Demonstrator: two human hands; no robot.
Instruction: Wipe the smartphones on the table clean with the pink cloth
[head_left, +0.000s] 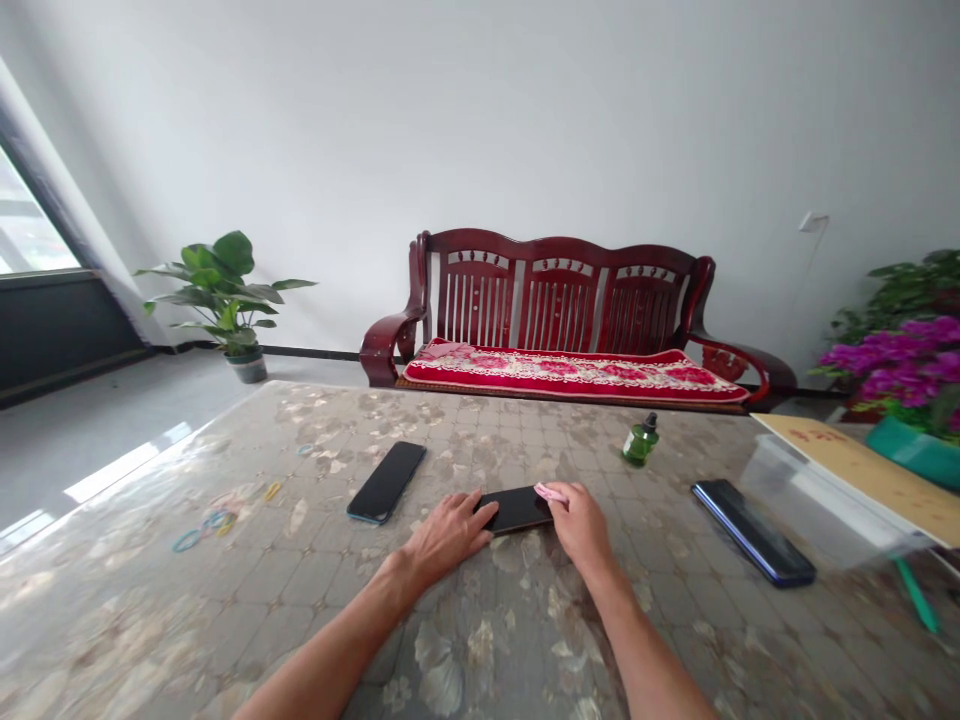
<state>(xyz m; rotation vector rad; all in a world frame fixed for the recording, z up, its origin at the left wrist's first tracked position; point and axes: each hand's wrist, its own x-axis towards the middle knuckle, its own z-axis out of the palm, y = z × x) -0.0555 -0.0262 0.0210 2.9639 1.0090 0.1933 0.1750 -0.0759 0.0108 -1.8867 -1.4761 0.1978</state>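
Note:
A black-screened smartphone [516, 509] lies flat on the table in front of me. My left hand [448, 530] grips its left end, fingertips resting on the screen's edge. At the other end, my right hand [579, 522] pinches a small pink cloth [551, 493] against the glass. Most of the cloth is hidden by the fingers. Left of my hands lies a second phone [387, 482], dark screen up. Farther off to the right stands a small green bottle [640, 443] with a black top.
A thick dark-blue phone or phone stack [752, 532] lies at the right, beside a clear plastic box [806, 500]. Coloured rubber bands [217, 521] are scattered on the left of the patterned tablecloth [262, 600]. Beyond the table stands a wooden bench [562, 290].

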